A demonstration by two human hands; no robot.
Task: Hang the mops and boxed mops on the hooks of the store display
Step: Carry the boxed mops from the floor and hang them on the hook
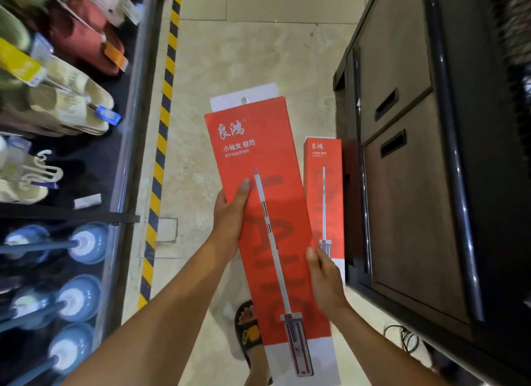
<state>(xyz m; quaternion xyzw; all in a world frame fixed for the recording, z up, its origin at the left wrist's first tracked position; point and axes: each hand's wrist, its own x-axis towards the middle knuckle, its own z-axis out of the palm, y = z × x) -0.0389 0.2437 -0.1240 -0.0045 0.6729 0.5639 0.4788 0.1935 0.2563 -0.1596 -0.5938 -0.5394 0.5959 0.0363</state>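
I hold a long red boxed mop [270, 201] flat in front of me over the aisle floor. Its white hang tab with a metal eyelet [244, 100] points away from me. My left hand [231, 216] grips the box's left edge, thumb on the printed front. My right hand [323, 273] grips the right edge lower down. A second red boxed mop [324, 196] stands upright on the floor against the dark cabinet, just right of the held box. No display hooks for mops show in this view.
A store rack [126, 144] on the left carries hanging slippers [71, 104] above and blue plungers [83, 243] below. A yellow-black floor stripe [161, 144] runs beside it. A dark wooden cabinet [408, 184] stands on the right. My sandalled foot [248, 328] is under the box.
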